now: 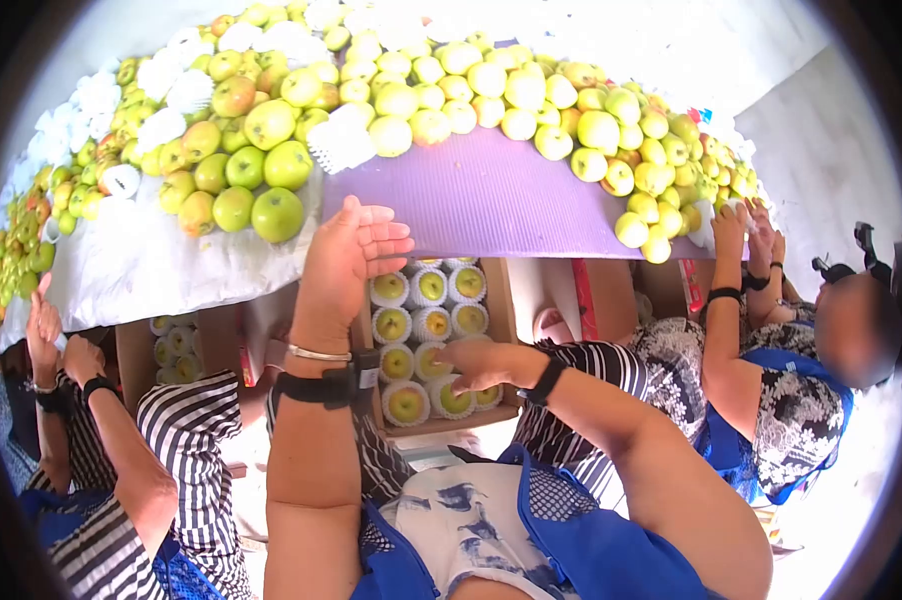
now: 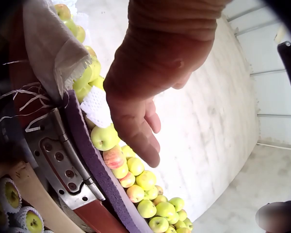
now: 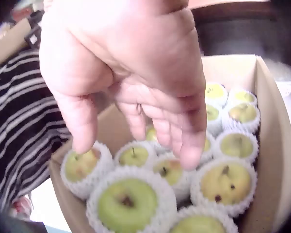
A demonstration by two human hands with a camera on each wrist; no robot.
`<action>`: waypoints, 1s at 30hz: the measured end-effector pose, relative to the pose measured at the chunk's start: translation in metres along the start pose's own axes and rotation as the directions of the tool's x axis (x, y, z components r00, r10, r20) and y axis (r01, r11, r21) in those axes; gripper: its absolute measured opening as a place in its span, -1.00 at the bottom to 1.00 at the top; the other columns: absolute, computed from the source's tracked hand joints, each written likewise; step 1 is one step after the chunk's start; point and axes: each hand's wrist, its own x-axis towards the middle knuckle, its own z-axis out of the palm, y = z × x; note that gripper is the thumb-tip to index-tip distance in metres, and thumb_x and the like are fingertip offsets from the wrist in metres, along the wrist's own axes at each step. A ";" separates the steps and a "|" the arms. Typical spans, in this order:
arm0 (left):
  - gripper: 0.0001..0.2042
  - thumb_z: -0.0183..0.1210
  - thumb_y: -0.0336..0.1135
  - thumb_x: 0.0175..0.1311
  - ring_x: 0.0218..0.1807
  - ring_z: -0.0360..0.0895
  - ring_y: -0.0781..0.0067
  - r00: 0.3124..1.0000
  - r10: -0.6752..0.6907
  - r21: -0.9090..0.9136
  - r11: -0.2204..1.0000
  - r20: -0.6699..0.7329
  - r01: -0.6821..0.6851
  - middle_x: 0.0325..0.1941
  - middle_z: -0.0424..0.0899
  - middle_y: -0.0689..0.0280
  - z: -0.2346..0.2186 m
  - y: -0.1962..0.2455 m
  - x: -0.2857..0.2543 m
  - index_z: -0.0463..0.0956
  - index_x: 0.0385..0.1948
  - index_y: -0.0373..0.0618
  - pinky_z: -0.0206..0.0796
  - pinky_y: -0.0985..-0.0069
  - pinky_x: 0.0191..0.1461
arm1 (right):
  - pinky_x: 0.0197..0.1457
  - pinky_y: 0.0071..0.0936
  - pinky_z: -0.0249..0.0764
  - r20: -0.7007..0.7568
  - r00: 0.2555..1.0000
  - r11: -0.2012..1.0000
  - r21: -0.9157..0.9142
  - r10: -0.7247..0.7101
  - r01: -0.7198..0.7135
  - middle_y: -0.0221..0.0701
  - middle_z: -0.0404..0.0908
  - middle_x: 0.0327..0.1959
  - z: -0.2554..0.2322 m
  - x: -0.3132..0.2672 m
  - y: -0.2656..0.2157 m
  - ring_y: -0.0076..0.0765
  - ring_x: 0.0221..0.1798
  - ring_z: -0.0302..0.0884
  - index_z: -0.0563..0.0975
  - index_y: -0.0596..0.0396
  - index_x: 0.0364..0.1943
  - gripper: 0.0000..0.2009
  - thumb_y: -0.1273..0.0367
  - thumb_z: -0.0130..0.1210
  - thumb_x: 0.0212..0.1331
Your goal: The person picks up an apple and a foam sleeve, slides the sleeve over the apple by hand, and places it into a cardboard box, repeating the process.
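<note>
My left hand (image 1: 356, 250) is raised at the front edge of the purple mat (image 1: 491, 190), palm showing and fingers extended, holding nothing. In the left wrist view that hand (image 2: 140, 92) hangs in front of the heaped apples (image 2: 146, 179) and a white foam net (image 2: 96, 107). Over the cardboard box (image 1: 501, 300), my right hand (image 1: 491, 362) reaches in from the right. The right wrist view has this hand (image 3: 131, 73) with thumb and fingers apart and pointing down, nothing between them. Below it, apples (image 3: 127, 204) sit in white foam nets; whether the fingertips touch any is unclear.
Green and reddish apples (image 1: 271, 125) lie heaped along the table, with white foam nets (image 1: 343, 140) among them. Another box of netted apples (image 1: 176, 350) stands to the left. People work on both sides, one in a patterned top (image 1: 791, 400) at right.
</note>
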 end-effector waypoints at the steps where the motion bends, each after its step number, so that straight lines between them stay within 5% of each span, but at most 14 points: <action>1: -0.53 -0.23 0.06 0.37 -0.19 0.57 0.22 0.999 0.008 -0.021 1.000 -0.053 -0.010 -0.24 0.60 0.10 0.001 0.000 -0.001 0.39 -0.19 -0.26 0.41 0.35 -0.10 | 0.02 -0.25 0.41 -0.016 0.999 0.998 0.039 -0.040 0.041 -0.10 0.52 -0.09 -0.021 -0.010 -0.015 0.00 -0.02 0.47 0.40 0.20 0.05 -0.48 0.30 0.20 -0.07; 5: -0.66 -0.13 -0.07 0.35 -0.21 0.58 0.21 0.946 0.089 -0.208 0.965 -0.311 -0.159 -0.28 0.61 0.13 0.002 -0.003 -0.003 0.40 -0.24 -0.21 0.41 0.37 -0.12 | -0.11 -0.39 0.45 -0.135 0.983 0.983 0.121 -0.122 0.139 -0.24 0.58 -0.20 -0.100 -0.029 -0.059 -0.25 -0.15 0.55 0.50 0.15 -0.10 -0.65 0.36 0.21 -0.02; 9: -0.68 -0.08 -0.12 0.30 -0.29 0.54 0.26 0.885 0.021 -0.345 0.916 -0.465 -0.203 -0.32 0.55 0.15 0.003 -0.003 -0.003 0.36 -0.24 -0.25 0.39 0.40 -0.17 | -0.13 -0.35 0.44 -0.582 0.807 0.980 0.081 -0.101 0.181 -0.27 0.56 -0.29 -0.149 -0.004 -0.074 -0.25 -0.19 0.54 0.54 0.08 -0.21 -0.75 0.41 0.20 -0.05; 11: -0.69 -0.07 -0.12 0.29 -0.30 0.54 0.26 0.901 0.075 -0.313 0.923 -0.427 -0.225 -0.33 0.55 0.15 0.004 -0.004 -0.004 0.37 -0.25 -0.24 0.39 0.40 -0.18 | 0.00 -0.30 0.40 -0.766 0.574 0.955 -0.194 -0.290 0.224 -0.21 0.53 -0.19 -0.167 0.028 -0.065 -0.16 -0.06 0.48 0.55 0.04 -0.23 -0.74 0.42 0.21 -0.09; 17: -0.70 -0.07 -0.11 0.32 -0.22 0.54 0.22 0.960 0.126 -0.282 0.939 -0.251 -0.197 -0.27 0.57 0.13 -0.002 -0.007 -0.001 0.38 -0.24 -0.21 0.39 0.35 -0.12 | 0.19 -0.23 0.27 -0.902 0.370 0.975 -0.205 -0.222 0.085 -0.06 0.43 -0.02 -0.195 0.100 -0.080 -0.06 0.13 0.33 0.57 0.01 -0.20 -0.68 0.38 0.26 -0.15; 20: -0.71 -0.04 -0.13 0.30 -0.24 0.54 0.24 0.959 0.134 -0.246 0.949 -0.250 -0.197 -0.26 0.57 0.15 -0.001 -0.006 -0.001 0.37 -0.23 -0.20 0.40 0.37 -0.15 | 0.19 -0.21 0.25 -0.894 0.335 0.954 -0.291 -0.296 0.066 -0.06 0.50 -0.10 -0.195 0.126 -0.069 0.00 0.09 0.37 0.60 0.08 -0.28 -0.71 0.34 0.26 -0.19; 23: -0.73 0.03 -0.17 0.27 -0.26 0.53 0.31 0.914 0.214 -0.153 0.948 -0.346 -0.279 -0.24 0.56 0.20 0.004 -0.008 0.000 0.35 -0.19 -0.19 0.40 0.43 -0.18 | 0.03 -0.34 0.38 -0.924 0.332 0.941 -0.072 -0.188 0.331 -0.17 0.53 -0.14 -0.196 0.116 -0.070 -0.17 -0.05 0.46 0.58 0.07 -0.22 -0.68 0.37 0.26 -0.17; 26: -0.72 0.12 -0.23 0.21 -0.28 0.51 0.43 0.824 0.304 -0.008 0.937 -0.478 -0.350 -0.22 0.54 0.25 0.021 -0.002 -0.002 0.33 -0.16 -0.19 0.39 0.51 -0.21 | -0.13 -0.48 0.41 -0.863 0.501 0.775 0.361 0.066 0.519 -0.31 0.55 -0.22 -0.182 0.070 -0.089 -0.37 -0.21 0.47 0.56 0.08 -0.25 -0.72 0.44 0.25 -0.15; 30: -0.71 0.19 -0.43 0.11 -0.27 0.47 0.57 0.833 0.356 0.076 0.930 -0.423 -0.359 -0.17 0.49 0.28 0.042 -0.001 -0.001 0.31 -0.17 -0.23 0.37 0.62 -0.28 | -0.19 -0.52 0.37 -0.948 0.300 0.838 0.079 -0.104 0.540 -0.40 0.47 -0.37 -0.147 0.042 -0.075 -0.45 -0.27 0.41 0.43 0.12 -0.45 -0.83 0.54 0.19 -0.13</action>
